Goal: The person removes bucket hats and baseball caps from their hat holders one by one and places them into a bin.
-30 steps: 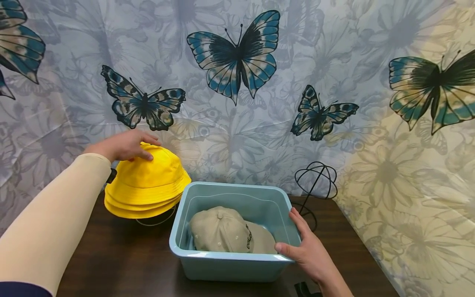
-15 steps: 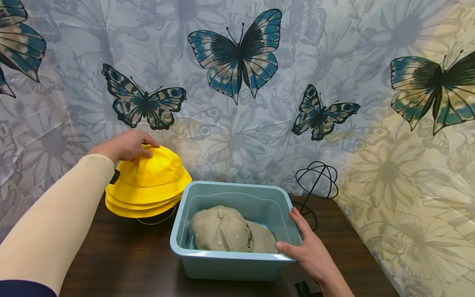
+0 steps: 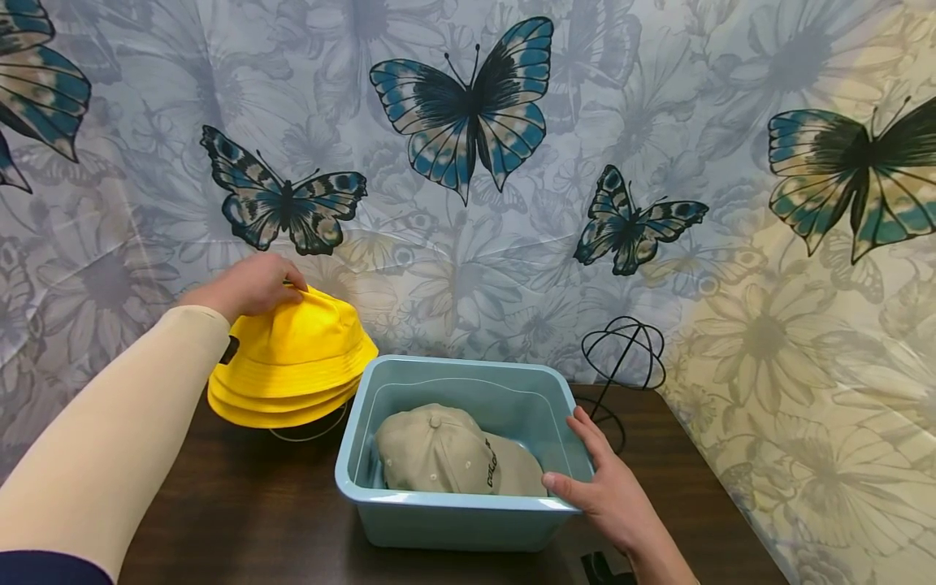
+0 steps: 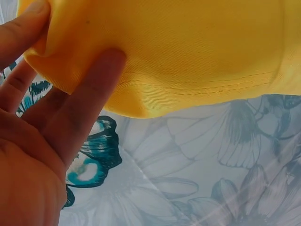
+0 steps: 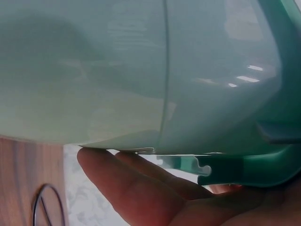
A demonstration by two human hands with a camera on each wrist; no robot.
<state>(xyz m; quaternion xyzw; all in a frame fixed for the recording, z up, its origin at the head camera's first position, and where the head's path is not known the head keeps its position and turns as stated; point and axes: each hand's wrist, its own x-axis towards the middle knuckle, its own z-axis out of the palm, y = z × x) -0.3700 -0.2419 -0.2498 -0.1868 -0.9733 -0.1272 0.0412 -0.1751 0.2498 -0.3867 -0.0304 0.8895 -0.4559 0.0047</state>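
In the head view my left hand (image 3: 256, 286) is at the top of a stack of yellow bucket hats (image 3: 303, 349), its fingertips gathering the crown. The left wrist view has the thumb pressed into a fold of the yellow fabric (image 4: 197, 42), with fingers against it. A light blue plastic bin (image 3: 453, 524) stands in the middle of the table, and inside it lies a beige baseball cap (image 3: 439, 451) with dark lettering. My right hand (image 3: 614, 496) holds the bin's right side by the near corner, thumb over the rim. Seen from the right wrist, its fingers (image 5: 136, 188) lie along the outer wall.
Behind the bin's right corner stands a black wire hat stand (image 3: 621, 357). A thin wire base (image 3: 310, 436) shows under the yellow hats. The dark wooden table (image 3: 241, 512) meets a butterfly-print cloth (image 3: 468, 301) at the back and right.
My left fingers and thumb have drawn together on the crown of the top yellow hat, the hand shifting only slightly. The right hand, bin and cap have stayed in place.
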